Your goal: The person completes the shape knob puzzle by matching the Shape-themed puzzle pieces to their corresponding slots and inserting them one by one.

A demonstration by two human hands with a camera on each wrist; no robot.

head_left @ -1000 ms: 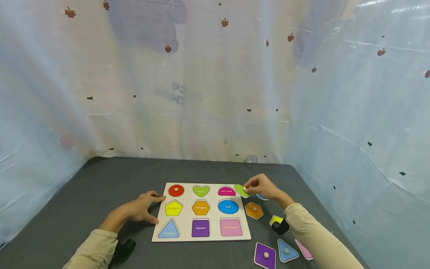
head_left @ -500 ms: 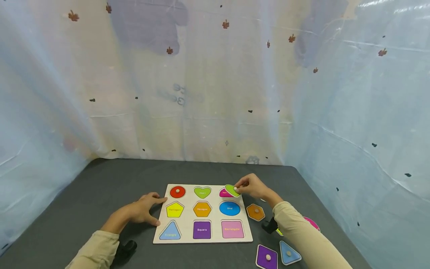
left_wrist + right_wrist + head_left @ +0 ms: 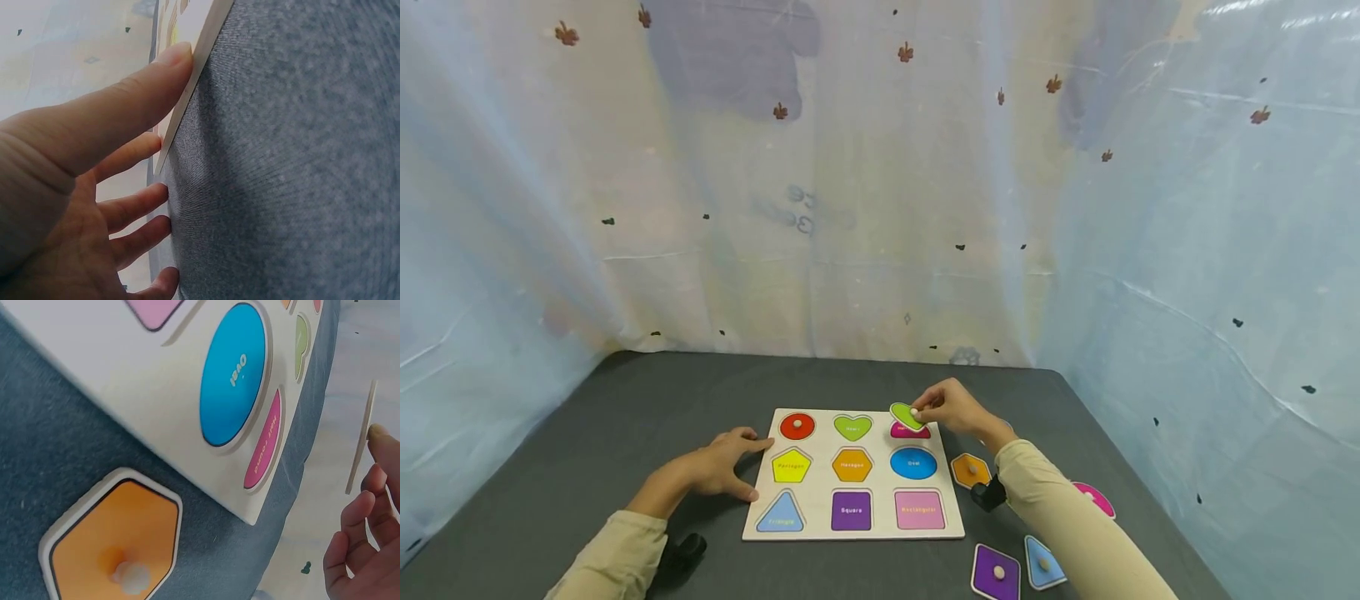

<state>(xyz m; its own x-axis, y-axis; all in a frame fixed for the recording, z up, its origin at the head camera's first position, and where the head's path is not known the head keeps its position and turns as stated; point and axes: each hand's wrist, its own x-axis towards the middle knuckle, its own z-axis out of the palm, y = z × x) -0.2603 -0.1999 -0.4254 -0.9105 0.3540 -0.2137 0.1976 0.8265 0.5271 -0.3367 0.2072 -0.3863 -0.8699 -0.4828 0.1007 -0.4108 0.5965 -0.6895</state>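
Note:
A pale wooden shape-puzzle board point(image 3: 880, 521) lies in front of me, with labelled recesses for shapes. A red circle piece point(image 3: 797, 426) with a knob sits in its top left recess. My left hand point(image 3: 722, 463) touches the board's left edge, thumb point(image 3: 169, 56) and index fingertip against it, fingers spread. Between thumb and fingers, my right hand point(image 3: 953, 407) pinches the knob of a green heart puzzle piece point(image 3: 901, 410). The piece is tilted above the board's top right corner, overlapping the pink half-round recess in the head view. The right wrist view shows it nearly edge-on, raised off the board.
Right of the board lie loose knobbed pieces: an orange hexagon point(image 3: 119, 531), a purple square point(image 3: 996, 572), a blue triangle point(image 3: 1042, 562) and a magenta piece point(image 3: 1093, 498). My right sleeve covers part of that area. A patterned curtain point(image 3: 865, 208) hangs behind the grey table point(image 3: 685, 379).
My right hand has carried the green heart piece leftward from beyond the board's right edge to over its top right corner. The left hand stays at the left edge.

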